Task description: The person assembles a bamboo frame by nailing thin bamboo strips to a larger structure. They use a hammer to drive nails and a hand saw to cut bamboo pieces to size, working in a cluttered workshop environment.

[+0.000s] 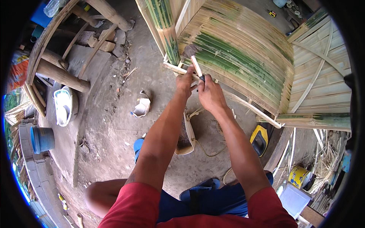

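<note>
My right hand (pixel 211 94) is closed round the black grip of a hammer (pixel 197 65). The hammer's dark head is raised just beside a green bamboo post (pixel 169 38). Close by on the left, my left hand (pixel 184 82) is closed on a pale bamboo strip (pixel 243 103) that runs along the near edge of a bamboo-slat seat (pixel 235 57). One finger of it points up near the hammer handle; whether a nail is pinched there is too small to see. The slatted side panel (pixel 319 72) joins the seat on the right.
A cut pale container (pixel 187 136) with a cord stands on the ground below my hands. Right of it lies a yellow-handled saw (pixel 259 140). A broken white vessel (pixel 142 106), a blue bucket (pixel 42 139) and a wooden frame (pixel 62 72) are leftward. Bamboo scraps (pixel 327 159) lie at right.
</note>
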Available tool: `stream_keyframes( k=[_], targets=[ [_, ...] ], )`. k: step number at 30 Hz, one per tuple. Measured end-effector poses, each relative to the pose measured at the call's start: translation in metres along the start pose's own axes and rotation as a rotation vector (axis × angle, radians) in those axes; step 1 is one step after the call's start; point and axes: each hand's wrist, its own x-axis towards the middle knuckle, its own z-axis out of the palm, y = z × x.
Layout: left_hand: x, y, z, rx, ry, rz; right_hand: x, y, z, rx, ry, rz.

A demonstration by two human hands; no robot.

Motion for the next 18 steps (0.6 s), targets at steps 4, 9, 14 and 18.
stream_keyframes(
  k=[4, 9, 14, 18],
  targets=[
    [0.000, 0.009, -0.011, 0.130, -0.104, -0.019, -0.006, -0.006, 0.002, 0.227, 0.189, 0.010],
    [0.000, 0.013, -0.013, 0.164, -0.067, -0.017, 0.000, -0.025, -0.007, -0.059, 0.032, 0.071],
    [-0.001, 0.013, -0.018, 0.197, -0.061, 0.037, -0.003, -0.032, 0.001, 0.119, 0.291, -0.066],
    [0.002, 0.011, -0.014, 0.099, -0.087, 0.107, 0.007, -0.026, 0.019, -0.146, 0.042, 0.078]
  ],
)
